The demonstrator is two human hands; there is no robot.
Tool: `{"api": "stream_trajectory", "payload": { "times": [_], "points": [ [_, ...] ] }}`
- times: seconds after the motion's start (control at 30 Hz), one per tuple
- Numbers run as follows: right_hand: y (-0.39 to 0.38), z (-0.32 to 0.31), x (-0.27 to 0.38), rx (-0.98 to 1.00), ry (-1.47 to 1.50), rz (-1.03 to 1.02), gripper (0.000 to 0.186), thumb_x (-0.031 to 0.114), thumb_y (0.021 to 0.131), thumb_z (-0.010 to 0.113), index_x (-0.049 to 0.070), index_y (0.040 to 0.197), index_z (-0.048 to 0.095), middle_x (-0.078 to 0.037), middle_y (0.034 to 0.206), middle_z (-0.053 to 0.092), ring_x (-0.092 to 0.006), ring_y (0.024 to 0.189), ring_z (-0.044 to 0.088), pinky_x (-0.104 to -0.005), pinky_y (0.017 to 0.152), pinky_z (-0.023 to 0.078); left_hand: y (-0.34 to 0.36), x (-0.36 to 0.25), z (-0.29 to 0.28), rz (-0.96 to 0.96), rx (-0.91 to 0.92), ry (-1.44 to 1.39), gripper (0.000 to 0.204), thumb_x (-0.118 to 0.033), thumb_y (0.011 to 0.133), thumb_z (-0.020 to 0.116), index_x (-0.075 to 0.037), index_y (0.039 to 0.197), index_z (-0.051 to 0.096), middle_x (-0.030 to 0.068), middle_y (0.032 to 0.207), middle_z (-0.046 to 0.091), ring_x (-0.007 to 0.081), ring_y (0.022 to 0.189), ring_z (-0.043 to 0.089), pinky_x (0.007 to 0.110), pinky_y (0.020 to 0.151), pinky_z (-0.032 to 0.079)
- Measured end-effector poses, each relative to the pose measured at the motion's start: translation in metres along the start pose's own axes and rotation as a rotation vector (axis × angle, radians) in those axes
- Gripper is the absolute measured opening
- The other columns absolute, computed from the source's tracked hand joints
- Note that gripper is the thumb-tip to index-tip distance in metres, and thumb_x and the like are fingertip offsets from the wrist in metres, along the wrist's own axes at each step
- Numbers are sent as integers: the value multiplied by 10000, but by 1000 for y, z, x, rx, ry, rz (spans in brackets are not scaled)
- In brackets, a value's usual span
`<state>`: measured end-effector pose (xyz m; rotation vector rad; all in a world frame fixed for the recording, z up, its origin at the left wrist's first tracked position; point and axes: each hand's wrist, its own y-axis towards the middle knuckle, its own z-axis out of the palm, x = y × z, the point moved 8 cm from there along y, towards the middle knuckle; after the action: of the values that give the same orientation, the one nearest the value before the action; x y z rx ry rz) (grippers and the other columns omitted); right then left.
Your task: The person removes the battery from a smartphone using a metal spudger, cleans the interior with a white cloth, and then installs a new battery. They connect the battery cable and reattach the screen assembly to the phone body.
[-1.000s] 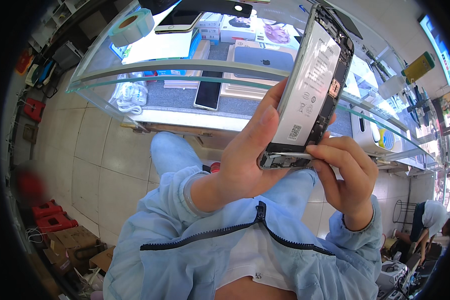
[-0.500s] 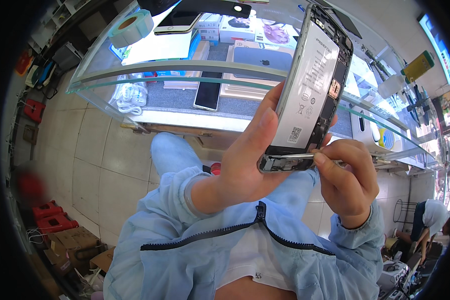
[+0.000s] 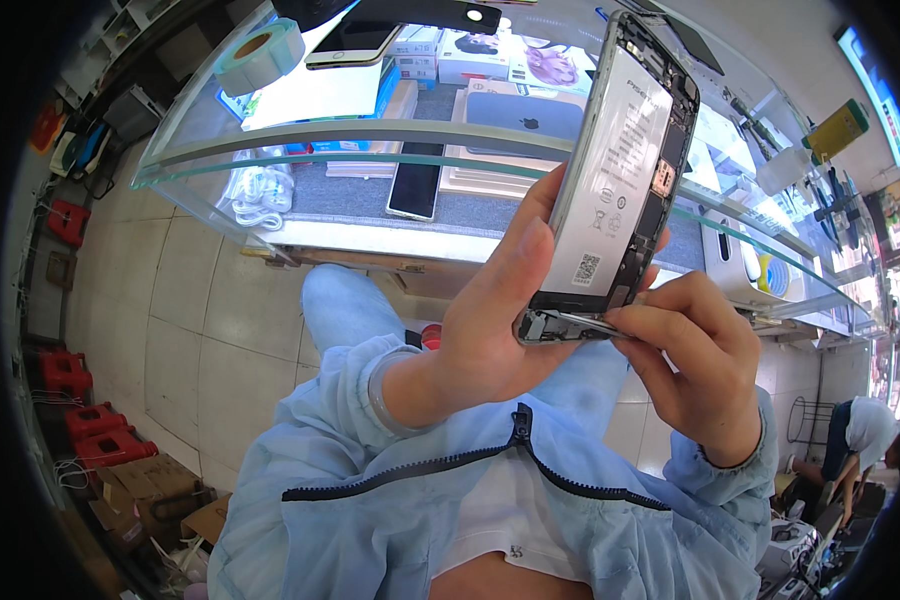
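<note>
An opened smartphone (image 3: 654, 218) with its back cover off stands tilted in my left hand (image 3: 495, 315). My left thumb lies along its left edge, and fingertips show past its right edge. A long white battery (image 3: 610, 165) fills much of the phone's inside, beside dark circuit parts. My right hand (image 3: 698, 350) pinches slim metal tweezers (image 3: 580, 321) between thumb and forefinger. They lie across the phone's bottom end, below the battery, with their tip at the small parts there. Whether the tip grips anything is too small to tell.
Ahead is a glass display counter (image 3: 370, 130) with boxes inside. On it lie a tape roll (image 3: 260, 55) and a phone (image 3: 355, 45). Hand tools (image 3: 838, 205) and a yellow-green bottle (image 3: 838, 132) are at the right. Another person (image 3: 865, 435) bends over at the far right.
My right hand has shifted slightly, and the tweezers now slope down toward the right instead of lying nearly level. The phone has tilted a little in my left hand.
</note>
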<state>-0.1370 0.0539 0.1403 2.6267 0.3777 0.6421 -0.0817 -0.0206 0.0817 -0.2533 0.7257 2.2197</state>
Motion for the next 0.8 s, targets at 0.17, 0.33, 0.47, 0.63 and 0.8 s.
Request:
{"api": "stream_trajectory", "payload": {
  "times": [0.17, 0.33, 0.47, 0.63, 0.8],
  "points": [
    [0, 1, 3, -76, -102, -126, 290, -84, 640, 663, 25, 908, 639, -87, 776, 562, -196, 583, 566, -281, 471, 444, 0, -1, 2, 13, -9, 24, 658, -391, 963, 412, -44, 1429, 104, 187, 1275, 449, 219, 1144, 508, 345, 927, 451],
    [-6, -2, 0, -226, -69, -80, 288, -68, 633, 668, 18, 905, 630, -102, 789, 578, -209, 601, 578, -284, 495, 453, -1, -4, 0, 46, -45, 56, 657, -350, 954, 454, -49, 1429, 115, 196, 1283, 451, 247, 1158, 509, 356, 922, 468],
    [-2, -1, -2, -163, 53, 42, 255, -51, 645, 693, 11, 885, 635, -113, 801, 589, -221, 632, 591, -287, 522, 460, -1, -4, -5, 48, -3, 61, 643, -329, 954, 456, -53, 1429, 120, 200, 1304, 428, 262, 1180, 492, 376, 927, 473],
    [-8, 1, -3, -241, 2, -71, 232, -44, 669, 701, 2, 882, 624, -115, 799, 589, -224, 645, 591, -291, 530, 459, 2, -6, -5, 47, 38, 36, 635, -272, 945, 477, -60, 1427, 123, 201, 1330, 390, 284, 1203, 470, 397, 936, 475],
    [-13, 3, -1, -305, -20, -93, 234, -55, 671, 698, -5, 886, 622, -111, 796, 579, -217, 632, 563, -288, 535, 449, 2, -8, -13, -22, 29, 90, 712, -179, 869, 571, -67, 1421, 136, 189, 1336, 377, 304, 1221, 451, 418, 946, 474]
  ]
}}
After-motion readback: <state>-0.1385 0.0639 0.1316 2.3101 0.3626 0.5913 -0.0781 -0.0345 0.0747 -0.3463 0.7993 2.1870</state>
